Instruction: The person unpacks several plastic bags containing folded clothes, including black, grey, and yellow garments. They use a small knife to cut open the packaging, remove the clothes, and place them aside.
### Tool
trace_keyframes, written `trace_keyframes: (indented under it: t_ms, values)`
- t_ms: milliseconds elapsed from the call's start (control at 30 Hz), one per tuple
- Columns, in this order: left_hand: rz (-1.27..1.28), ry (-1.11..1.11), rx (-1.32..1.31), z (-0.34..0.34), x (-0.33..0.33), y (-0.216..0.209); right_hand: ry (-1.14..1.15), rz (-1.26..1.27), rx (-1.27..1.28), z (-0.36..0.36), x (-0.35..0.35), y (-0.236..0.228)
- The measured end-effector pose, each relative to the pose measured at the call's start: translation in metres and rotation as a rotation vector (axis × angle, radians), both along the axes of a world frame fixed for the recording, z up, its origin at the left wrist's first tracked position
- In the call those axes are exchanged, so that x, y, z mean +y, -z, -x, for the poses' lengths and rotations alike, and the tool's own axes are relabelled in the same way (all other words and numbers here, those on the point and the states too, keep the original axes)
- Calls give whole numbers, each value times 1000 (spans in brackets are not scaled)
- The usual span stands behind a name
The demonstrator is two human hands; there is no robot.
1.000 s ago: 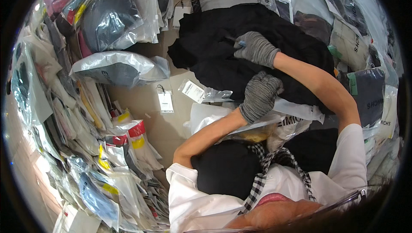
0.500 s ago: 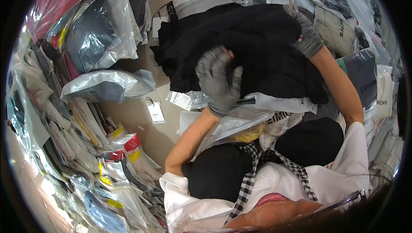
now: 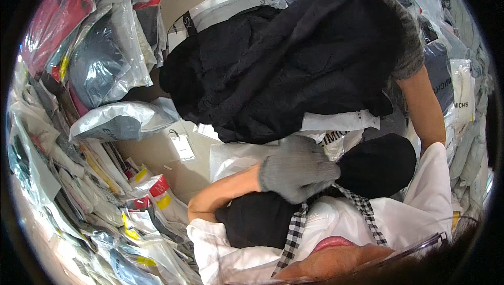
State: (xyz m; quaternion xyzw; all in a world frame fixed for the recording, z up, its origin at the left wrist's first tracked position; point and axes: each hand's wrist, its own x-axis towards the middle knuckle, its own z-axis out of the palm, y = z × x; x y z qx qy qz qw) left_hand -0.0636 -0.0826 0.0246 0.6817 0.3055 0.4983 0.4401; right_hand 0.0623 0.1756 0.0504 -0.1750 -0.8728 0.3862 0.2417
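A black cloth garment lies spread and creased across the middle; its exact kind does not show. My right hand, in a grey knit glove, is at its far right corner, which is raised. The cloth hides part of that hand, whose fingers appear closed on the edge. Something small and pale shows at the fingertips, too unclear to name. My left hand, also gloved in grey, hovers near my lap below the garment's near edge. It is turned back upward, with its fingers bent and partly hidden.
Clear-bagged garments are piled at the left, with more along the right side. A white hang tag lies on the beige floor. Under the garment are more plastic bags. My black-clad knees are close to its near edge.
My left hand has come off the garment and moved toward my lap. My right hand has moved up and away, raising the right corner, and the cloth has shifted left at its other end.
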Motion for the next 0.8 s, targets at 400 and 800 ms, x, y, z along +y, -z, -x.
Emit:
trace_keyframes:
  t_ms: [400, 800]
  values:
    - [457, -775, 803, 142, -44, 240, -205, -261, -290, -44, -50, -44]
    - [340, -802, 722, 132, 251, 114, 842, 745, 85, -235, -70, 46]
